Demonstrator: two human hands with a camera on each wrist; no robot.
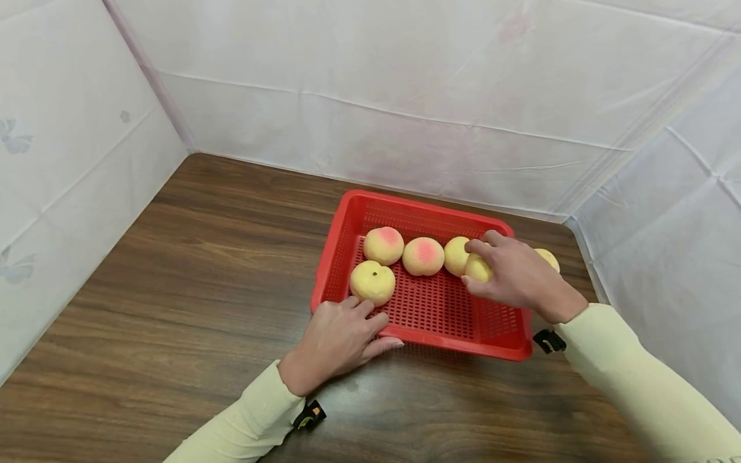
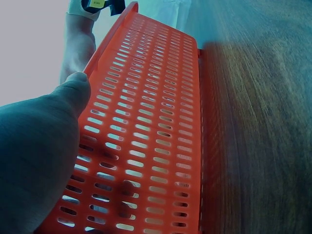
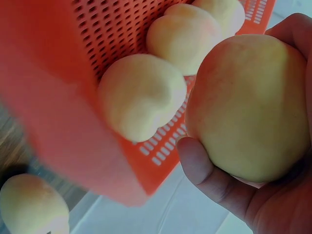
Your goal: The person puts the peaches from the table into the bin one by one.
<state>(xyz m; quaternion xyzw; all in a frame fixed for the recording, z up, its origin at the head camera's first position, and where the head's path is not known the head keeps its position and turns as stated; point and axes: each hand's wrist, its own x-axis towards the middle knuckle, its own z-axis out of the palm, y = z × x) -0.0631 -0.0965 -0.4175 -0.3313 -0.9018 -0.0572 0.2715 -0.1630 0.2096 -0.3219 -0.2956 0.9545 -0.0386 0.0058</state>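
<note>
My left hand (image 1: 344, 337) grips the near rim of a red plastic basket (image 1: 448, 341), its fingers over the edge and its thumb (image 2: 73, 92) on the outer wall. My right hand (image 1: 518, 270) holds a yellow peach (image 3: 248, 107) over the basket's right part, fingers and thumb around it. Inside lie several more peaches: one (image 1: 372, 283) beside my left fingertips, one with a pink blush (image 1: 384, 245) behind it, another blushed one (image 1: 424, 256) in the middle, and a yellow one (image 1: 457, 256) partly hidden by the held peach.
Outside the basket, to its right, another peach (image 1: 547, 259) sits on the brown wooden table (image 1: 202, 270), half hidden behind my right hand. White cloth walls (image 1: 370, 96) stand behind the table and along both sides.
</note>
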